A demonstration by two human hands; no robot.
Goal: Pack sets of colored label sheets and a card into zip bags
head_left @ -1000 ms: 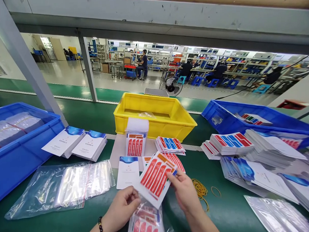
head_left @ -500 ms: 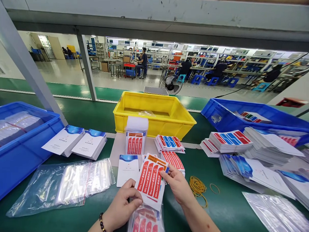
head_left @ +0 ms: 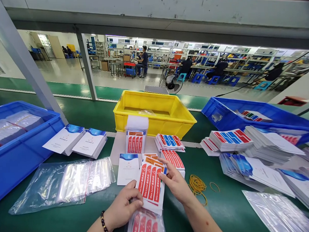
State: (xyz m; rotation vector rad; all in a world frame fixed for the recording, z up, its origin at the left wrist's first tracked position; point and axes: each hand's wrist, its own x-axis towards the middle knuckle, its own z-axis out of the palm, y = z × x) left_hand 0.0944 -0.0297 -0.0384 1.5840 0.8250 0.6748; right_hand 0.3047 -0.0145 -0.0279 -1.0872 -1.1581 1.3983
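My right hand [head_left: 175,181] is closed on the upper right edge of a small stack of sticker sheets [head_left: 152,182], printed with red "Min Level" and "Max Level" strips and orange labels. At its lower left corner, my left hand [head_left: 127,204] pinches the stack, with the bracelet on that wrist. Just below lies a clear plastic bag [head_left: 145,226] with red-striped sheets showing through; its top meets the stack's lower edge, and whether the left fingers also grip it is hidden. Behind the hands sit a booklet [head_left: 127,168] with a blue top and a pile of red sticker sheets [head_left: 173,159].
A yellow bin [head_left: 154,117] stands at the back, flanked by a left blue bin [head_left: 26,147] and a right blue bin [head_left: 245,109]. Clear bags [head_left: 70,183] lie left. Rubber bands [head_left: 197,185] and booklet stacks [head_left: 257,170] are to the right. Several people sit far behind.
The sticker sheets have shifted slightly and stand a little more upright. My right fingers have straightened along their upper right edge. My left hand has barely moved.
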